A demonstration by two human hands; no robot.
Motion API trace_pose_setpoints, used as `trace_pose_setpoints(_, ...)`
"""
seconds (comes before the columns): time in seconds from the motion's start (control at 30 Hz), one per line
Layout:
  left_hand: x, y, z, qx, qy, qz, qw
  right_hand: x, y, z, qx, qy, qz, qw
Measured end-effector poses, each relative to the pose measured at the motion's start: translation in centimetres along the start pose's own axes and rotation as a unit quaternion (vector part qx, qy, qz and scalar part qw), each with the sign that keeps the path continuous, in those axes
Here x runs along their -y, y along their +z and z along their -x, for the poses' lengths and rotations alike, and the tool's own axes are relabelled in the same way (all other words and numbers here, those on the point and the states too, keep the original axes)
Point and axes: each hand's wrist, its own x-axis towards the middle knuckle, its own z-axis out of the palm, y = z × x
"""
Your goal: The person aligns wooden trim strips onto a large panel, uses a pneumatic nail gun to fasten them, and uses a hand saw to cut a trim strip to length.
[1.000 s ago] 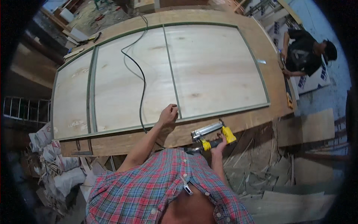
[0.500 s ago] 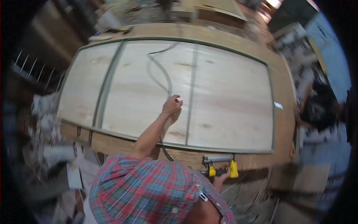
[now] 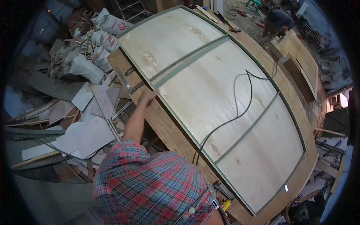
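A large pale plywood panel (image 3: 210, 78) with a green-edged frame and green crossbars lies flat on a wooden worktable. My left hand (image 3: 147, 96) is at the panel's near edge, by the left crossbar, its fingers stretched toward the green rim and slightly blurred. I see nothing in that hand. Low beside my shirt, the grey and yellow nail gun (image 3: 224, 190) shows in part at the near edge of the table. My right hand is hidden behind my body and shirt. A black hose (image 3: 228, 123) curves over the panel and drops past its near edge.
A metal square (image 3: 125, 80) lies on the table's left end. Board offcuts (image 3: 88, 137) and white sacks (image 3: 88, 69) cover the floor at left. Far right, a person (image 3: 276, 22) bends near a wooden box (image 3: 300, 67). Another person (image 3: 313, 206) is at the lower right.
My view has turned toward the left end of the panel. My left hand has moved from over the panel's middle to its near edge; my right hand, earlier on the nail gun, has gone out of sight.
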Motion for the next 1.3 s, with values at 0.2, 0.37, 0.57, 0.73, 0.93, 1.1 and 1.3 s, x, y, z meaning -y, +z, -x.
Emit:
trace_pose_setpoints(0.2, -2.2, 1.3, 3.0, 0.118, -0.091, -0.036, 0.988, -0.1, 0.3, 0.5, 0.004, -0.018, 0.018, 1.000)
trace_pose_setpoints(0.37, -0.8, 2.7, 2.3, 0.069, -0.073, -0.013, 0.995, 1.0, -2.1, -0.9, 0.018, -0.029, 0.013, 0.999)
trace_pose_setpoints(0.57, 1.7, 5.9, 0.8, 0.077, -0.016, 0.119, 0.990, 2.0, -3.8, -2.3, 0.015, 0.001, -0.065, 0.998)
trace_pose_setpoints(0.73, 4.2, 6.5, -1.3, 0.095, -0.025, -0.090, 0.991, 2.5, -3.8, -2.3, 0.065, 0.007, -0.095, 0.993)
trace_pose_setpoints(0.93, 6.9, 8.4, -4.0, 0.085, 0.012, -0.111, 0.990, 2.4, -3.4, -2.3, 0.044, 0.033, -0.114, 0.992)
trace_pose_setpoints(1.1, 6.6, 7.9, -2.4, 0.110, 0.004, -0.003, 0.994, 1.6, -3.6, -2.7, 0.036, 0.014, -0.154, 0.987)
trace_pose_setpoints(1.3, 5.6, 7.2, 0.2, 0.161, -0.100, 0.095, 0.977, 1.6, -4.1, -3.1, 0.037, 0.026, -0.144, 0.989)
